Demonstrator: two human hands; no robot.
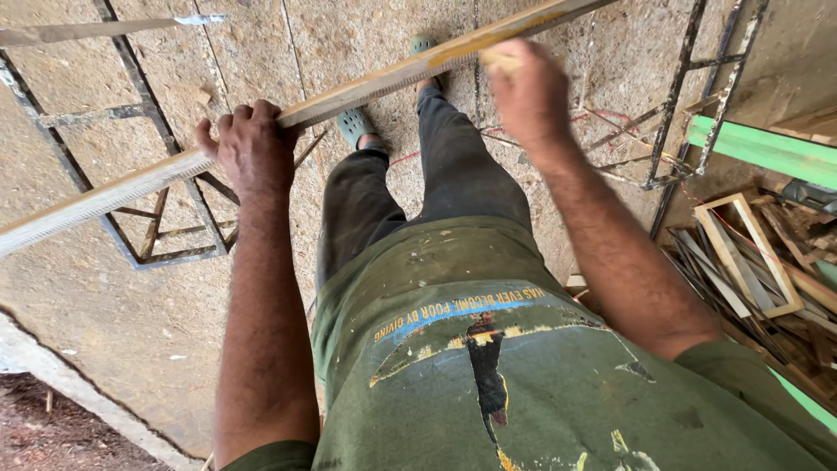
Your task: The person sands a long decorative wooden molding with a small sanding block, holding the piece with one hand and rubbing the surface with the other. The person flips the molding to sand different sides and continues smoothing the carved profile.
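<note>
A long, narrow wooden strip (366, 87) runs slantwise across the view, from lower left to upper right, held above the concrete floor. My left hand (253, 148) is closed over it near its middle left, fingers wrapped across the top. My right hand (527, 92) grips the same strip further right; it is blurred, and its fingers are partly hidden behind the wood. Below the strip I see my dark trousers and green clogs (356, 125) on the floor.
Metal frames lie on the concrete at the left (148, 218) and upper right (689, 96). A heap of wood offcuts and a small wooden frame (750, 253) sits at the right beside a green board (767, 148). The slab's edge meets soil at the lower left.
</note>
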